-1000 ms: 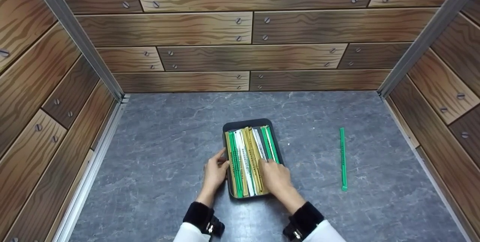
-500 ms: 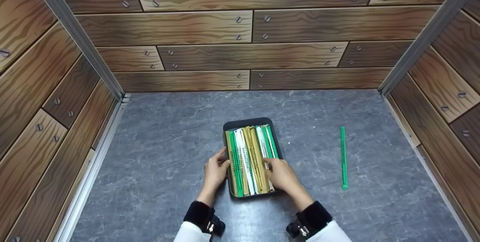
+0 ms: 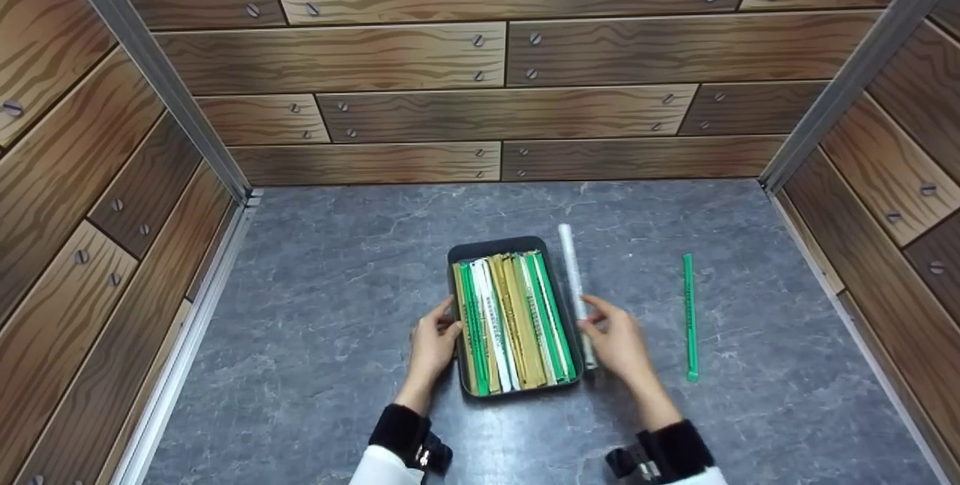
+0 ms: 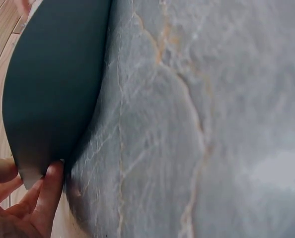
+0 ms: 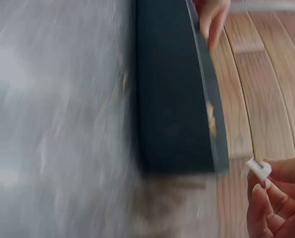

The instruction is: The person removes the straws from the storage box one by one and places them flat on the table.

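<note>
Here, hands (image 3: 433,344) (image 3: 616,342) hold: left, a black tray (image 3: 489,251) of sticks (image 3: 513,323); right, a white stick (image 3: 571,260).

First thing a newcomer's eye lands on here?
Near the middle of the gray surface: a black tray packed with green, white and gold sticks. Next, the white stick pinched by the right grip, just right of the tray. A lone green stick lies farther right.
</note>
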{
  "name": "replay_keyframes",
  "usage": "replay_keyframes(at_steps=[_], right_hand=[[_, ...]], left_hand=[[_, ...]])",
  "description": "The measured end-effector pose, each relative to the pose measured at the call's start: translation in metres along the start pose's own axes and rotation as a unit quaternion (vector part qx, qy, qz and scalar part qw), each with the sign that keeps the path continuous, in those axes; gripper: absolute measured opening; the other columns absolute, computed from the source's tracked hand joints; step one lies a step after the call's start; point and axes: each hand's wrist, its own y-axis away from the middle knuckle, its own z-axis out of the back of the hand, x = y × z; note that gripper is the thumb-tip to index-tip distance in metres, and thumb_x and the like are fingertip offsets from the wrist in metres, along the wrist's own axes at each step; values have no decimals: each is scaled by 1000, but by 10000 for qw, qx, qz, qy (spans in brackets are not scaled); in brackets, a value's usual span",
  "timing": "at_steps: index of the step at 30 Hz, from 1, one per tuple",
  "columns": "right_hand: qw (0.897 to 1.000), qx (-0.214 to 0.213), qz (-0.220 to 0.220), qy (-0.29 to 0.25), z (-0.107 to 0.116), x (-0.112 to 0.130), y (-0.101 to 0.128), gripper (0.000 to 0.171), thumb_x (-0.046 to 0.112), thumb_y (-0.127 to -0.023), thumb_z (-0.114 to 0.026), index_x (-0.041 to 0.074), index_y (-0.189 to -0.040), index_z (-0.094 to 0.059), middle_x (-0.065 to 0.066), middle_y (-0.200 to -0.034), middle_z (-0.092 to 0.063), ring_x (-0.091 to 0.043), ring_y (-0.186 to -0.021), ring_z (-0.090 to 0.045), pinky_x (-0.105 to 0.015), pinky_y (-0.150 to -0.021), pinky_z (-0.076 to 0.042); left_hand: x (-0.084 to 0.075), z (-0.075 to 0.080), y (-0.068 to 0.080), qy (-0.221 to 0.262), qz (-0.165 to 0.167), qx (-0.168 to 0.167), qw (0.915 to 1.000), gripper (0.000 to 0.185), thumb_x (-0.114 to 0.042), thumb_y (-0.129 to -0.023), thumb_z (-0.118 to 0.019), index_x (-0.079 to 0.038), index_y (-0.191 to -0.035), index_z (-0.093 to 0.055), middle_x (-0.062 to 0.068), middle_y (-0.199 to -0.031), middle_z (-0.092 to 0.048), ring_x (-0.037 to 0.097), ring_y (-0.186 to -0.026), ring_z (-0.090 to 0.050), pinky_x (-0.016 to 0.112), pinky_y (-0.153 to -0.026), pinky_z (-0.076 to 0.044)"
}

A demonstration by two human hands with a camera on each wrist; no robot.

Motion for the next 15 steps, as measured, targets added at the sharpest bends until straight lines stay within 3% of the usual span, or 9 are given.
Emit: replay_keyframes(at_steps=[9, 15], right_hand=[[9893, -49, -798, 1222, 43, -56, 11, 40, 6, -92, -63, -2, -131, -60, -13, -91, -71, -15, -55, -57, -32, -45, -45], [9712, 59, -1440, 1897, 65, -73, 9, 41, 10, -93, -56, 3, -133, -59, -26, -108, -66, -39, -73, -64, -47, -49, -47]], left_hand=[[-1, 0, 1, -24, 36, 38, 10000, 47, 1, -91, -66, -1, -137, -56, 19, -102, -67, 33, -97, -67, 42, -83, -55], [-1, 0, 1, -42, 32, 36, 10000, 46, 1, -91, -65, -1, -137, -57, 19, -102, -67, 33, -98, -67, 42, -82, -55]])
